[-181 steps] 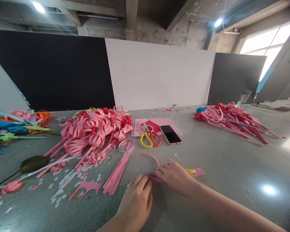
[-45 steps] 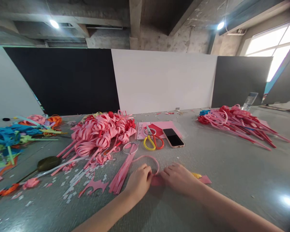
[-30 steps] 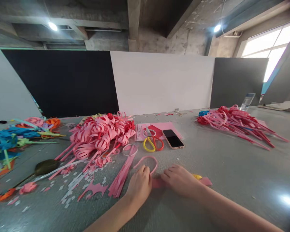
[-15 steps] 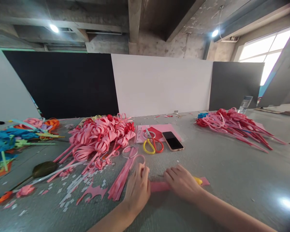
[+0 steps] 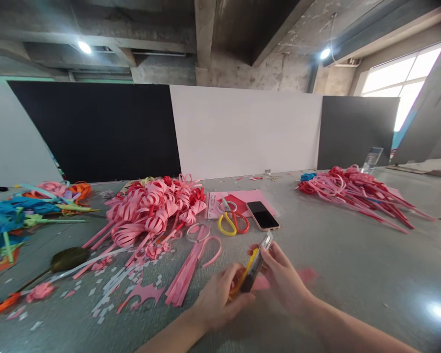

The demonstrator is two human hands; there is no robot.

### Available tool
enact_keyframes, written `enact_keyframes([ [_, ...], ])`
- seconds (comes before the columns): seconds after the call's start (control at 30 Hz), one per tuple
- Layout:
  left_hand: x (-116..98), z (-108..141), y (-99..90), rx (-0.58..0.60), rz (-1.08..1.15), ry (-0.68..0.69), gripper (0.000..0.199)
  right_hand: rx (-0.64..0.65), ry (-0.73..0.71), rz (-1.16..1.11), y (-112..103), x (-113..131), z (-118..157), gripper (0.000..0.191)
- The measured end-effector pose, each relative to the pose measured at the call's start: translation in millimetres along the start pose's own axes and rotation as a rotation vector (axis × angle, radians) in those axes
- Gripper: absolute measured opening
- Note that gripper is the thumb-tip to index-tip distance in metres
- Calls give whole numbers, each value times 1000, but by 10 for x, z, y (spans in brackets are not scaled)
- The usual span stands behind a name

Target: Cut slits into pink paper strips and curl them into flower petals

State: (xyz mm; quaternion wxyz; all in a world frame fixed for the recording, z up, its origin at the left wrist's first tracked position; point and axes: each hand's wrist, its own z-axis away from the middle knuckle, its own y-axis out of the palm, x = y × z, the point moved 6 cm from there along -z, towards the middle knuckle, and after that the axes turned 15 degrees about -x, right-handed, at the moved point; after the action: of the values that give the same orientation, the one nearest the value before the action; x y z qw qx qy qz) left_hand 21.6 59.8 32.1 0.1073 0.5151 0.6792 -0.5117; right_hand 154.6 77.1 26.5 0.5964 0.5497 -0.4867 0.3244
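What looks like a yellow-and-black utility knife (image 5: 256, 264) with a silver end is held up between my hands, its silver end tilted away from me. My left hand (image 5: 218, 296) is closed round its near end. With thumb and fingers, my right hand (image 5: 284, 274) grips the part near the silver end. Below, a blurred strip of pink paper (image 5: 307, 275) lies on the table, partly hidden by my right hand. A bundle of pink paper strips (image 5: 185, 274) and a curled strip (image 5: 216, 254) lie beyond my left hand.
Beyond my hands lie scissors (image 5: 234, 223) with yellow and red handles, a phone (image 5: 263, 215), pink sheets (image 5: 215, 208) and a roll of tape (image 5: 197, 233). Pink paper flowers (image 5: 154, 206) are heaped left, with white scraps (image 5: 106, 294); more strips (image 5: 356, 189) lie right.
The utility knife, mostly covered by my right hand before, is now raised off the pink strip. My left hand has left the strip and closed on the knife; my right hand has turned.
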Motion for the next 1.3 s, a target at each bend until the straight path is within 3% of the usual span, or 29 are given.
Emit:
enact_keyframes([
  [0.13,22,-11,32,-55,51,-161,25,24,96,-60,46,-122,69,31],
  [0.3,6,29,97,-103,99,-239,28,73,150,-134,74,-214,78,29],
  [0.47,-32,42,90,-71,146,-208,17,116,143,-132,71,-261,70,28],
  [0.6,-127,50,73,-22,118,-120,17,63,92,-119,43,-161,1,27],
  [0.73,-91,29,-101,-294,-314,66,25,-17,-4,152,-115,-34,-203,32],
  [0.8,17,10,-136,-349,-546,94,25,-4,-55,376,-199,-8,-303,36],
  [0.93,251,-40,-122,-274,-734,54,27,19,-337,805,-280,39,-394,23],
  [1.03,295,-57,-92,-200,-767,69,32,16,-527,1038,-283,6,-378,17],
  [1.2,137,-78,-105,-162,-897,156,32,-35,-731,1292,-280,46,-338,16],
  [1.27,-22,-71,-109,-167,-969,250,31,-38,-734,1230,-227,124,-313,18],
  [1.3,-115,-58,-95,-165,-997,312,30,0,-668,1147,-180,136,-303,20],
])
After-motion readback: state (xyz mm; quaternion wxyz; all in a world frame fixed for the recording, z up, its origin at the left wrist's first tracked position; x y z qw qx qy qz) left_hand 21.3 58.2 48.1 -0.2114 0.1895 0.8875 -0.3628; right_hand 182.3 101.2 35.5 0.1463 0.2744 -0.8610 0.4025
